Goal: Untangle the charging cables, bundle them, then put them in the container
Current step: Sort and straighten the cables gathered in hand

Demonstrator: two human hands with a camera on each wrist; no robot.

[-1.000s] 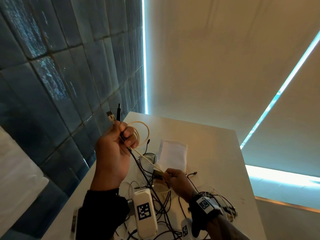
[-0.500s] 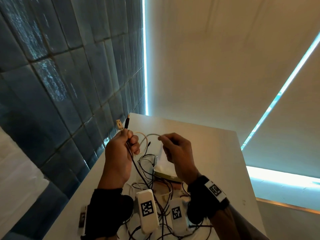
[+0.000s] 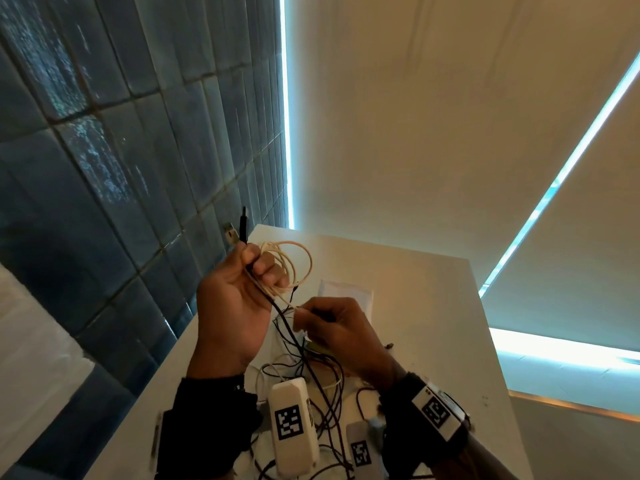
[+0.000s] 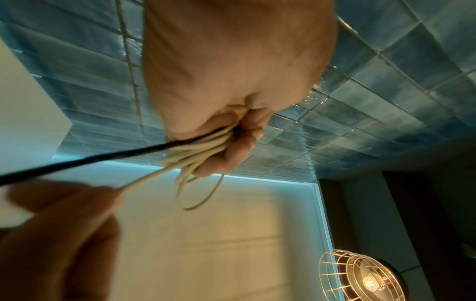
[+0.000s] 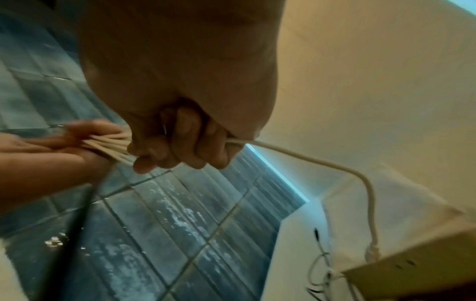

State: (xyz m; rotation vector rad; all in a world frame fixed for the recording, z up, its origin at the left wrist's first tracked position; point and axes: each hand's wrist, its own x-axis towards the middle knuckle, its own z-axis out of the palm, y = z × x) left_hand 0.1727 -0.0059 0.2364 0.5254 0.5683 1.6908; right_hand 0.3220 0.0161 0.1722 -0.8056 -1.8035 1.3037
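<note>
My left hand (image 3: 242, 292) is raised above the table and grips several loops of a cream cable (image 3: 294, 268) together with a black cable (image 3: 287, 327); two plugs (image 3: 239, 230) stick up above its fist. In the left wrist view the cream cable (image 4: 195, 154) and the black cable (image 4: 90, 158) leave the curled fingers. My right hand (image 3: 329, 323) sits just below and right of the left one, pinching the loose end of the cream cable (image 5: 322, 163), which trails down to a plug by the container (image 5: 412, 270).
A tangle of black and white cables (image 3: 318, 393) lies on the white table (image 3: 433, 306) under my hands. A white pouch (image 3: 346, 289) lies behind them. Blue tiled wall (image 3: 121, 168) runs along the table's left side. The table's right edge drops off.
My right hand came up beside the left to lay a loop, then dropped lower along the cream cable. The coil in my left hand has gained loops.
</note>
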